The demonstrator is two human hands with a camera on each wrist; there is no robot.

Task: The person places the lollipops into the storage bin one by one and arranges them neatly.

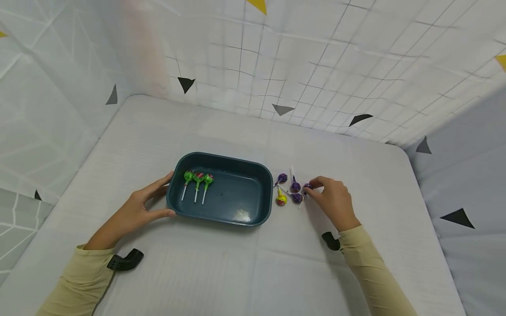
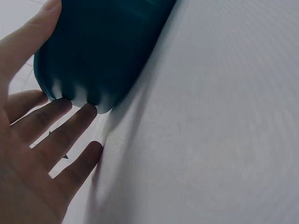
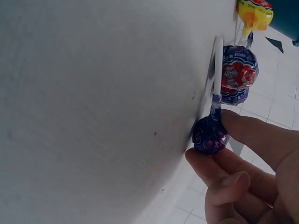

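A dark teal tray (image 1: 233, 191) lies on the white-covered table, with three green-wrapped lollipops (image 1: 198, 177) side by side at its left end, sticks toward me. My left hand (image 1: 136, 206) touches that end, its fingers spread and its thumb by the near corner; the left wrist view shows fingertips against the tray's wall (image 2: 77, 95). Right of the tray, my right hand (image 1: 334, 202) pinches the head of a purple-wrapped lollipop (image 3: 210, 135) between thumb and fingers, low over the cloth. Beside it lie three more purple lollipops (image 1: 295, 187) and a yellow one (image 1: 281, 200).
White cloth (image 1: 221, 267) covers the tabletop. Patterned fabric walls (image 1: 237, 79) enclose it at the back and both sides. A black device (image 1: 125, 260) sits at my left wrist and another black device (image 1: 330, 241) at my right wrist.
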